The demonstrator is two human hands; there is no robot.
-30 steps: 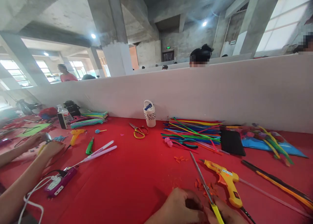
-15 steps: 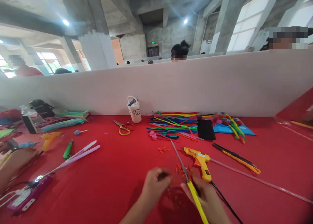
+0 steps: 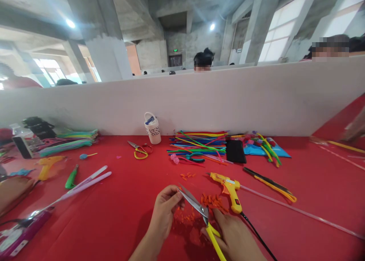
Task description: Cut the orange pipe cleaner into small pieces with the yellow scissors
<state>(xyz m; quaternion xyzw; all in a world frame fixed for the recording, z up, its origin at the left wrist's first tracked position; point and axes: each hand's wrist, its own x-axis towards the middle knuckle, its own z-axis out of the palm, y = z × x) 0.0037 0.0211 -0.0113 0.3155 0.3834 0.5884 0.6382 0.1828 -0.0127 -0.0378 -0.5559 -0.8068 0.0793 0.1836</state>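
Note:
My right hand [image 3: 232,232] grips yellow-handled scissors [image 3: 212,232], their blades spread a little and pointing up and left. Close to the blade tips is my left hand [image 3: 165,208], its thumb and forefinger pinched together. A bit of orange shows at those fingertips, seemingly a short piece of pipe cleaner [image 3: 180,189], mostly hidden by the fingers. Below and behind the blades lies a pile of short orange pieces [image 3: 212,201], with smaller orange bits scattered between my hands. A few more orange pieces [image 3: 187,176] lie farther back.
Right of the scissors lies a yellow glue gun [image 3: 232,189] with a black cord. Behind are pipe cleaners [image 3: 199,143], teal pliers [image 3: 195,157], a black phone-like slab [image 3: 236,151] and a white cup [image 3: 153,130]. At left are a hair straightener [image 3: 87,183], a purple power strip [image 3: 27,230] and another person's arm [image 3: 14,192].
The scissors have swung leftward, so their tips now meet my left fingertips. My left hand has moved slightly left and up. The view has shifted a little to the right.

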